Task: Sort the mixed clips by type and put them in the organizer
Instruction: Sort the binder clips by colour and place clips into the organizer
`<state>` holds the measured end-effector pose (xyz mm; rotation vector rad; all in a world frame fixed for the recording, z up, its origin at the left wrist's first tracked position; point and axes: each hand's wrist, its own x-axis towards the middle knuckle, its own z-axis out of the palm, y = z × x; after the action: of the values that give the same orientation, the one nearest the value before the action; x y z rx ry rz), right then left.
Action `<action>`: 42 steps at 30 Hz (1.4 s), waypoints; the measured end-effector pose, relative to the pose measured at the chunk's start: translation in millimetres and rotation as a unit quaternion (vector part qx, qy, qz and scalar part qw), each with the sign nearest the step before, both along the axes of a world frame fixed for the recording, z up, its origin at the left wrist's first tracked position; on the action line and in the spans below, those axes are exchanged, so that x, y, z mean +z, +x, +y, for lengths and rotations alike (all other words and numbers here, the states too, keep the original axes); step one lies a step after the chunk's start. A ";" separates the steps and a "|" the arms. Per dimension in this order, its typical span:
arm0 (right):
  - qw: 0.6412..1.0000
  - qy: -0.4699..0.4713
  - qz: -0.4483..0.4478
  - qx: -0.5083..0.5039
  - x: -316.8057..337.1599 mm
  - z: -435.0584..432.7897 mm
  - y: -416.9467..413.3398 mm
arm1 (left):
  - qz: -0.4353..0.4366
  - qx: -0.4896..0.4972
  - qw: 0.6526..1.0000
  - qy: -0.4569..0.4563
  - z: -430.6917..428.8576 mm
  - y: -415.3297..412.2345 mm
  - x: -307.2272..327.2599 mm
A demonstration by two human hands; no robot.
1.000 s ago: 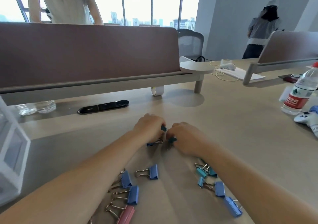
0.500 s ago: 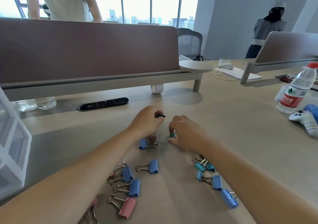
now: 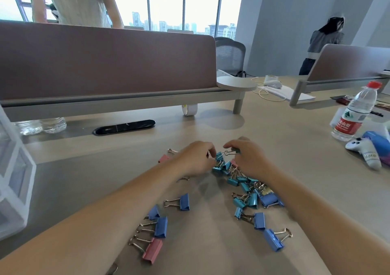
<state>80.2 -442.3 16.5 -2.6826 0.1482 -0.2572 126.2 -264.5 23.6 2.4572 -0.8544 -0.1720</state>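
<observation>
Since half a second ago our hands are closing in on each other again. The left hand (image 3: pixel 196 158), then lifted with something small and dark at its fingertips, is now lying low beside the right hand (image 3: pixel 250 160). A teal heap (image 3: pixel 242 182) of binder clips is now showing between and beneath them.

The right grip is pinching the wire handle of one teal clip (image 3: pixel 229 152), thumb and fingers pressing together on it just above the heap. The left fingers are curling onto the heap's far end. We cannot tell whether that grip is pinching a clip or only steadying the pile.

We are judging the step to be teasing one clip free of the tangle. To do it well we should be:
- holding the heap down with the left hand while lifting slowly with the right;
- turning the clip so that hooked handles are slipping off and not dragging neighbours along;
- keeping teal apart from the blue clips (image 3: pixel 161 226) and the pink clip (image 3: pixel 153 251), which are lying nearer us on the counter (image 3: pixel 295 158).

The organizer (image 3: pixel 12 179) is standing at the far left, well apart from the heap, so gathering several clips of one kind before carrying is looking sensible.

The frame is cutting the organizer off, and we cannot tell what its compartments are holding. Our right forearm is covering part of the heap, and the left hand is hiding most of a second pink clip beyond it.
</observation>
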 end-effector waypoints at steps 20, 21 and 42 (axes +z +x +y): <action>0.981 -0.151 0.120 0.017 -0.7 9.6 0.9 | 0.003 0.040 0.997 0.063 -1.8 2.8 -14.1; 0.982 -0.147 0.115 0.021 -1.2 9.9 0.2 | 0.005 0.045 0.998 0.053 1.0 3.3 -12.8; 0.978 -0.173 0.101 0.055 4.3 9.4 43.5 | -0.017 0.062 0.998 -0.017 11.3 22.6 3.8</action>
<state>123.7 -432.8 20.9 -3.0471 0.0162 0.0290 148.8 -253.1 27.4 2.4781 -0.7118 -0.0699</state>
